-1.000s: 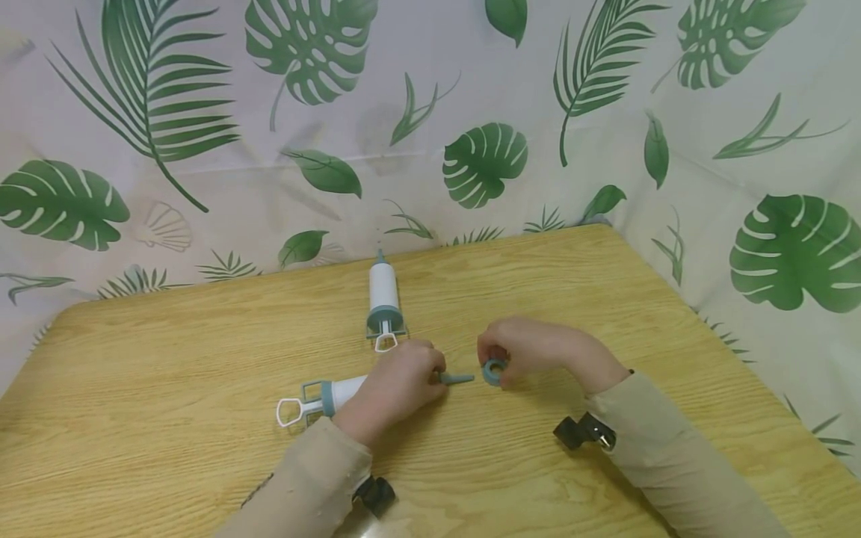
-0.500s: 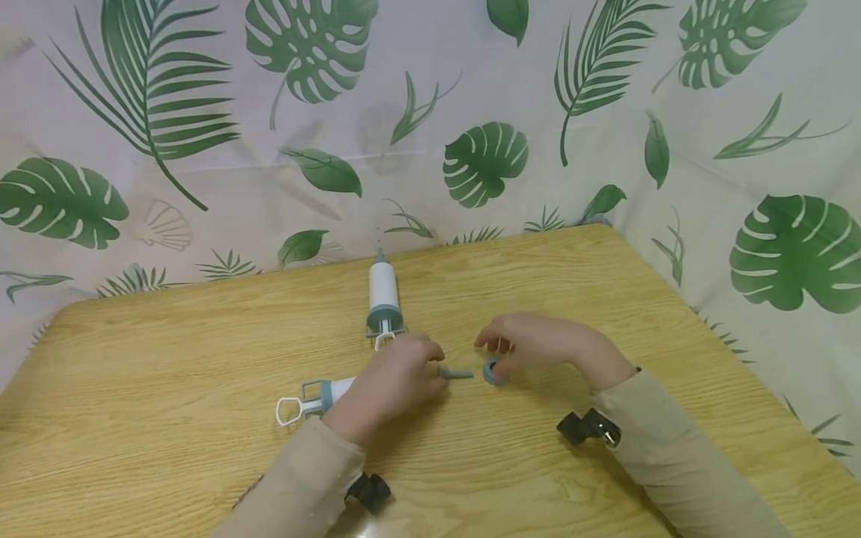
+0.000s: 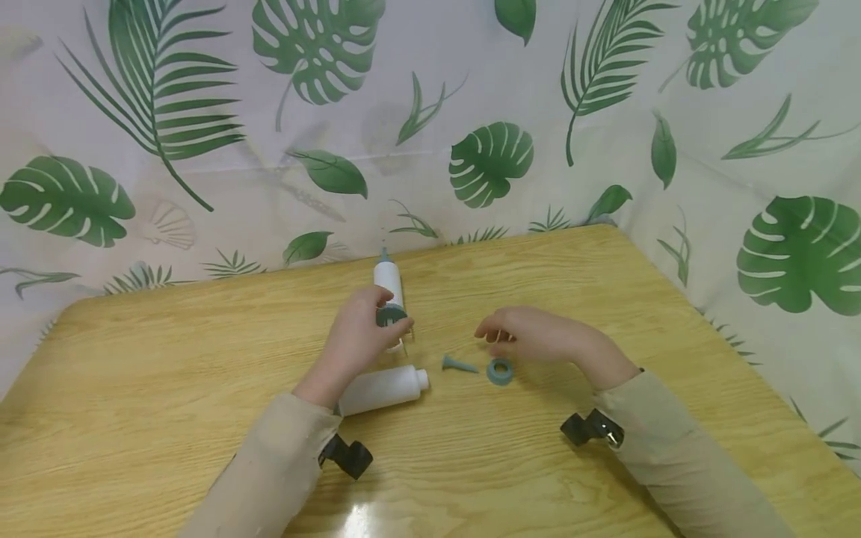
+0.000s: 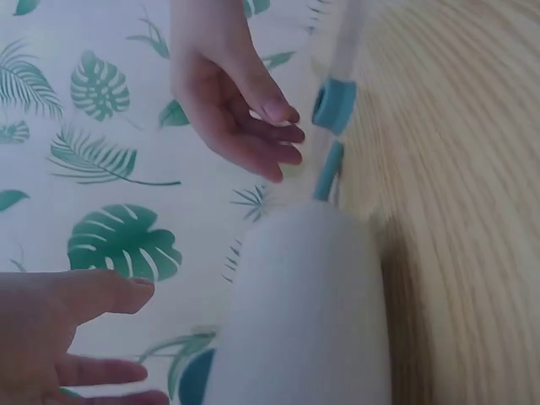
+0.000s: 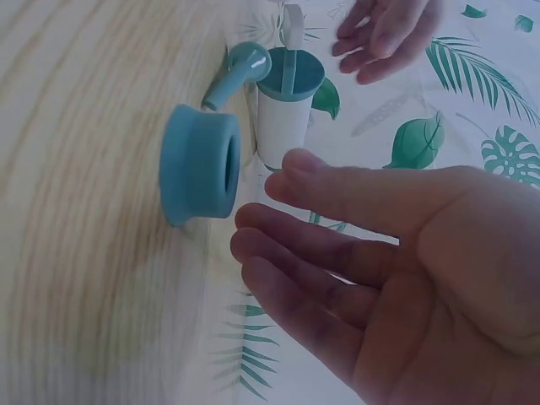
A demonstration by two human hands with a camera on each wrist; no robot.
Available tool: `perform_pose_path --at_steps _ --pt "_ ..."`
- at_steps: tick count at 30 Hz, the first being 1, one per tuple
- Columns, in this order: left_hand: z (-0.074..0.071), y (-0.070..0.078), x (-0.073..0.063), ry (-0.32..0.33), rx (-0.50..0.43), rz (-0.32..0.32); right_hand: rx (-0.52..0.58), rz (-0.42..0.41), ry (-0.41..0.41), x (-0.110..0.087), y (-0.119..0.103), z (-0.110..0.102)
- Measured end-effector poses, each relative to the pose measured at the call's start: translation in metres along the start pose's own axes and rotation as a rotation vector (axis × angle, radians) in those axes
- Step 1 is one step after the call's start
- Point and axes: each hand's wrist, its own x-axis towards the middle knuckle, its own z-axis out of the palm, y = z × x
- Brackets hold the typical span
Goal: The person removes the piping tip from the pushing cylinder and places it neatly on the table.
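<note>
My left hand (image 3: pixel 353 332) hovers with thumb and fingers parted over the teal collar end of the far white syringe (image 3: pixel 386 276); whether it touches is unclear. Under that wrist lies the near syringe's white barrel (image 3: pixel 386 390), its bare neck pointing right and its handle end hidden by the arm. A teal cone-shaped nozzle (image 3: pixel 460 365) rests on the table just beyond the neck. Right of it sits a teal ring (image 5: pixel 194 164). Beside and above the ring, my right hand (image 3: pixel 538 336) has loosely bent fingers and holds nothing.
The wooden table (image 3: pixel 202 351) reaches back to a leaf-print cloth (image 3: pixel 417 179). A dark wrist mount hangs under each sleeve, the right mount (image 3: pixel 592 430) low over the table.
My left hand has left the nozzle and moved left and away to the far syringe, uncovering the near barrel's neck. The right hand has let go of the ring and lifted slightly.
</note>
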Motion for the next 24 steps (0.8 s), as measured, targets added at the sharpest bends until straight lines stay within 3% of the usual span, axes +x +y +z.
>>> perform_pose_path --at_steps 8,13,24 --pt "0.004 -0.009 0.012 -0.052 0.077 -0.157 0.02 0.009 -0.014 0.0 -0.001 0.0" --pt "0.01 -0.009 0.018 -0.082 0.096 -0.19 0.003 0.013 -0.02 0.001 -0.001 0.001" --pt "0.015 -0.015 0.028 -0.073 0.054 -0.213 0.003 0.02 -0.039 0.001 -0.001 0.001"
